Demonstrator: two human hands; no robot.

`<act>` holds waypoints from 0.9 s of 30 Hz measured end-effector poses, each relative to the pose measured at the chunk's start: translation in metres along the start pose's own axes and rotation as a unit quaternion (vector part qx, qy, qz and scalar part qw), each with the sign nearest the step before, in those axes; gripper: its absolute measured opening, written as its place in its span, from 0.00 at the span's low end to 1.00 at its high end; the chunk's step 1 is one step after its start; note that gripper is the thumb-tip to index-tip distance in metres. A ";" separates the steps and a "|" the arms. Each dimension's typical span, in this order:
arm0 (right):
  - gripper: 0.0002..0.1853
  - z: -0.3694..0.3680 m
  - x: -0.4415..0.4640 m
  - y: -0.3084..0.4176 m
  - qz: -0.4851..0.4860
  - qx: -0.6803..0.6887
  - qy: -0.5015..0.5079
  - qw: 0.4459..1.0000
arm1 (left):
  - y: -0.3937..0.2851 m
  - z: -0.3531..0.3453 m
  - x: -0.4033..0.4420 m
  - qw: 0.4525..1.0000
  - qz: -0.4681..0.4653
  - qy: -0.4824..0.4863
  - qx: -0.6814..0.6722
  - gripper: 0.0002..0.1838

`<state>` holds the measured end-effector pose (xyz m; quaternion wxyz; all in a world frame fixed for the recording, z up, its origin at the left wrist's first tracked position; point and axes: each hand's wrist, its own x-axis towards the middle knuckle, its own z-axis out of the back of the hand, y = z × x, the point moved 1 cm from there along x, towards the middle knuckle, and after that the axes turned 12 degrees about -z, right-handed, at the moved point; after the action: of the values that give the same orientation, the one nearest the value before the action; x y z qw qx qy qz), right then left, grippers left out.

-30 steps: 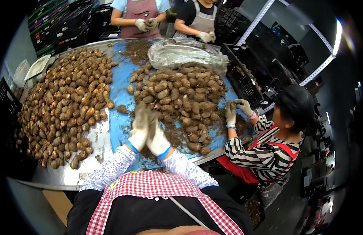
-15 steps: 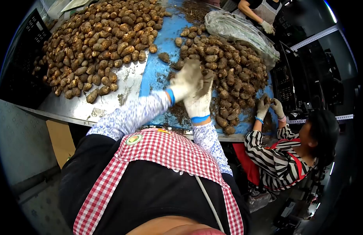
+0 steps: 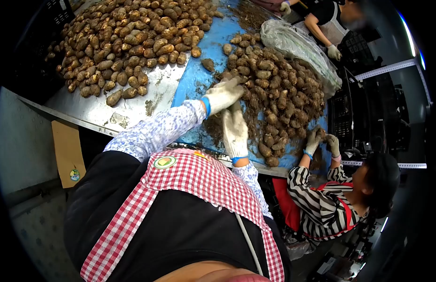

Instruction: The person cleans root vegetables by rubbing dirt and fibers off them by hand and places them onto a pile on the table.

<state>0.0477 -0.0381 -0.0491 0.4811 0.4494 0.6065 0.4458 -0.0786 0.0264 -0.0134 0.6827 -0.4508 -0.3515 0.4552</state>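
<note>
Both my hands wear white knitted gloves with soil-darkened fingers and blue wrist bands. My left hand (image 3: 222,96) reaches over the near left edge of a pile of hairy brown taros (image 3: 274,89), its fingers bent and close together. Just below it, my right hand (image 3: 235,131) points up with curled fingers, its dark fingertips close to the left palm. Whatever the fingers enclose is hidden. Loose roots and soil (image 3: 213,127) lie around the hands on a blue sheet (image 3: 182,89). One single taro (image 3: 207,64) rests apart on the sheet.
A large heap of cleaner taros (image 3: 133,42) covers the metal table (image 3: 154,82) at left. A clear plastic bag (image 3: 298,44) lies behind the hairy pile. At right, a co-worker in stripes (image 3: 316,202) handles something; black crates (image 3: 340,113) stand beyond. Another person (image 3: 326,28) stands at the back.
My left hand was blurred and close against the right; now its fingers reach toward the pile. My right hand has dropped slightly, and the whole view has shifted a little.
</note>
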 end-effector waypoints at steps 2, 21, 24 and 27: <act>0.25 0.028 0.035 -0.016 -0.085 0.286 0.039 0.954 | -0.021 0.000 -0.007 0.995 0.085 0.015 -0.047 0.26; 0.13 0.026 -0.021 0.041 0.048 -0.379 -0.031 0.924 | 0.067 0.019 0.057 0.823 0.052 0.268 0.498 0.20; 0.13 0.044 -0.013 0.018 0.040 -0.313 -0.047 0.948 | 0.062 0.031 0.046 0.849 0.025 0.228 0.475 0.19; 0.16 0.054 -0.010 0.018 0.020 -0.313 -0.023 0.949 | 0.043 0.041 0.028 0.859 0.074 0.250 0.440 0.23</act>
<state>0.1045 -0.0380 -0.0372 0.6020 0.2983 0.4160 0.6128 -0.1182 0.0727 -0.0376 0.8394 -0.2262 0.1022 0.4835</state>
